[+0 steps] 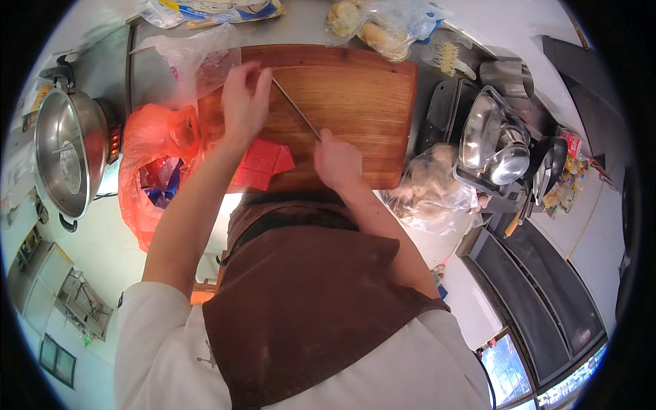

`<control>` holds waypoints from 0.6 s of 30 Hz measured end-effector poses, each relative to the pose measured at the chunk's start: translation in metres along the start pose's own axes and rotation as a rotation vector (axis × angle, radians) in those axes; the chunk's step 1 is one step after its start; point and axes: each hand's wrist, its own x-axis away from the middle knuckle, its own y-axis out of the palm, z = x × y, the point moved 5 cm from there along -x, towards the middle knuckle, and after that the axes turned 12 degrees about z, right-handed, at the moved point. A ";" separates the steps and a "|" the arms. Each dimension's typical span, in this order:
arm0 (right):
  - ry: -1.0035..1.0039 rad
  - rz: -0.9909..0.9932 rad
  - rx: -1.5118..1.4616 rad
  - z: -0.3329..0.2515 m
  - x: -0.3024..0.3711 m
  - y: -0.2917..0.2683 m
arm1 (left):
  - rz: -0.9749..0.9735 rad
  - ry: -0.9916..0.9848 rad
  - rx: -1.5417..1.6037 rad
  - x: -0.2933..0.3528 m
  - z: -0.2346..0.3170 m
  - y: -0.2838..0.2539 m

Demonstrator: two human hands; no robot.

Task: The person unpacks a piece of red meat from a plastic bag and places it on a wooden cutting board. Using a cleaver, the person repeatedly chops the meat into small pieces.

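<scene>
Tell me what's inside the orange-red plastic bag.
Inside the orange-red plastic bag, a blue item shows; anything deeper is covered by its folds and the left forearm.

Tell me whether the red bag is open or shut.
Open: the red bag gapes, and something blue shows inside.

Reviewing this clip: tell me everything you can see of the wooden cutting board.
The cutting board is broad and roughly rectangular, wood-looking, reddish brown with a lighter middle and darker border. It lies flat on the counter in front of the person. A red packet lies over its lower left; a clear plastic bag overlaps its upper left. The left hand and right hand are over it; whether they touch it is unclear.
</scene>
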 end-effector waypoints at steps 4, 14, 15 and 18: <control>0.024 -0.006 -0.060 0.016 0.009 -0.005 | -0.456 0.430 -0.584 0.104 0.017 -0.052; 0.051 0.048 -0.120 0.036 0.038 -0.003 | -0.837 -0.812 0.209 0.118 -0.024 -0.067; 0.060 0.064 -0.126 0.037 0.041 -0.005 | -0.812 -1.114 0.533 0.116 -0.022 -0.065; 0.066 0.089 -0.115 0.039 0.051 -0.009 | -0.771 -1.152 0.504 0.097 -0.035 -0.054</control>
